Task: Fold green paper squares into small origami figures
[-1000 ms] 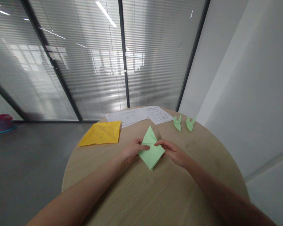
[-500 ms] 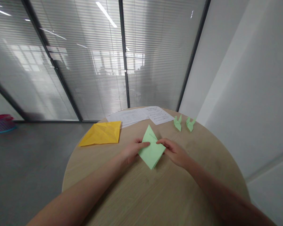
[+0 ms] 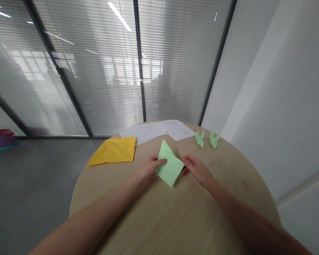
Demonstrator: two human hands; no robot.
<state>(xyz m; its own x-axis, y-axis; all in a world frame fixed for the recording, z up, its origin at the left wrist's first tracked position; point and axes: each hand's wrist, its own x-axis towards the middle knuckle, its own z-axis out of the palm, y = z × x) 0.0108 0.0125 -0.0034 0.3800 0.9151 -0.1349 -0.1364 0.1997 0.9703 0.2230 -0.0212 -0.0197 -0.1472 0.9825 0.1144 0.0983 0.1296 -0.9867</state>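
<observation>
The folded green paper (image 3: 170, 171) is held over the middle of the desk (image 3: 159, 219). Its 9 o'clock edge is gripped by the left hand (image 3: 149, 168), its 3 o'clock corner by the right hand (image 3: 198, 171), both nearly closed. Two green figures (image 3: 199, 140) are positioned at 2 o'clock, yellow paper (image 3: 115, 150) at 10 o'clock.

My feed is evenly lit but greyish, with pale patches glowing at the blinds (image 3: 117, 95) and 1 hard white streak of glare (image 3: 119, 16) up top. Soft shadows fall across the table (image 3: 154, 219); I see wide-angle stretching, and the papers' (image 3: 180, 130) print blurs.
</observation>
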